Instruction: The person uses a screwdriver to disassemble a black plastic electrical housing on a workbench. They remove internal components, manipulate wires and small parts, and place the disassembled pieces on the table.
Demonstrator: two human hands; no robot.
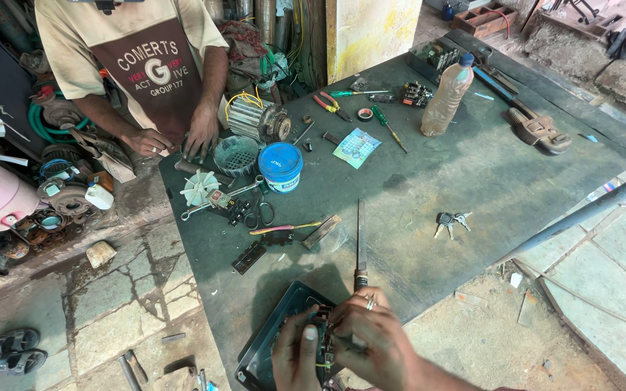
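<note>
Head camera looks down at both hands, left hand point(297, 355) and right hand point(371, 334), each grip tight on a small dark part point(323, 334) over a black tray point(273, 340) at the worktop point(472, 174) near edge.

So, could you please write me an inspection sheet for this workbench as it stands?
Surface: dark bench top, dusty, bare towards the right.
Job's things: black flat casing at the near edge, with a small part on it.
Clutter: file, keys, blue tub, plastic bottle, pipe wrench, screwdrivers, white fan.
Grippers: left hand and right hand, fingers closed on the small part.
Cables: yellow wire by the motor core.
Surroundings: another person at the far corner; sandals on the stone floor.
</note>
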